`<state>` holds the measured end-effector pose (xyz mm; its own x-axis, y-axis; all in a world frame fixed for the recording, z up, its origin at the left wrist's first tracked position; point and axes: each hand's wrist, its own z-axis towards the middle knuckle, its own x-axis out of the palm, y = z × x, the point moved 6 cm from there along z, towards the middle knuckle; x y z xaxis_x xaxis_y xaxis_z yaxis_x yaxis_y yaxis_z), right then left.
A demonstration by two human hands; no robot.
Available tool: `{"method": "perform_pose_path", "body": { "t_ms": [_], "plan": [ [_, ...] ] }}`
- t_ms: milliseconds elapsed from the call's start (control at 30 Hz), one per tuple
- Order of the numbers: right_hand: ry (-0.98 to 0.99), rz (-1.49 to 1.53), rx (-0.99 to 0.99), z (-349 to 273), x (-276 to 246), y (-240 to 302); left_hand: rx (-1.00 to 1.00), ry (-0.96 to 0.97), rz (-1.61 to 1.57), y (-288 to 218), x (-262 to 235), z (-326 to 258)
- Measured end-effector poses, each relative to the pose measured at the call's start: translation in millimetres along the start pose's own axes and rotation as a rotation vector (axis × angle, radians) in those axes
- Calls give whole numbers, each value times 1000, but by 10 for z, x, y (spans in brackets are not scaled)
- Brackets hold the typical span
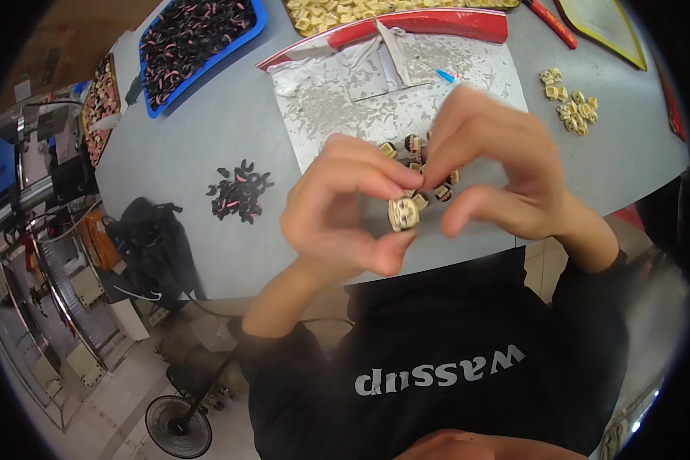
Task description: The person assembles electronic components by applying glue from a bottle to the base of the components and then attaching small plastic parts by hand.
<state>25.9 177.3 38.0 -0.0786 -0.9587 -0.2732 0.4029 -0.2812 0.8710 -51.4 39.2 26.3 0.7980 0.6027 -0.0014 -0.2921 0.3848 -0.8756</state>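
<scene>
Between the thumb and fingertips of my left hand [326, 207] is a small cream plastic piece [403, 215], shaped like a toy head with dark marks on its face. My right hand [514, 169] is curled just to its right, thumb and forefinger apart with nothing visible in the gap. Its fingertips come close to those of the left; whether they touch I cannot tell. Behind and partly hidden by both hands, several small cream-and-dark pieces [443, 192] lie on the grey table [161, 165].
A pile of small black parts [240, 193] lies to the left. Farther back are a blue tray [155, 113] of black and pink parts and a heap of cream pieces [345, 14]. A stained white sheet [314, 126] lies ahead; cream pieces [577, 115] sit at right.
</scene>
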Motion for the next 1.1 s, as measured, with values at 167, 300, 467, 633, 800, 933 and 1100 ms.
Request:
{"method": "perform_pose_path", "body": {
  "t_ms": [167,300,467,633,800,933,1100],
  "plan": [
    [-159,-301,-213,56,-29,191,-187,103,-219,140,72,-75],
    [-44,-327,-278,12,91,190,-136,136,-206,90,102,-48],
    [-90,-297,-293,-5,75,194,-409,128,-415,174,154,-110],
    [-98,-321,-331,-12,91,197,-522,138,-570,218,176,-144],
    [-100,-332,-342,-43,102,166,-591,132,-616,251,176,-165],
    [-44,-321,-365,-49,134,195,-556,198,-576,254,190,-181],
    [-38,-292,-387,-81,174,166,-505,205,-559,255,219,-200]
  ]
}}
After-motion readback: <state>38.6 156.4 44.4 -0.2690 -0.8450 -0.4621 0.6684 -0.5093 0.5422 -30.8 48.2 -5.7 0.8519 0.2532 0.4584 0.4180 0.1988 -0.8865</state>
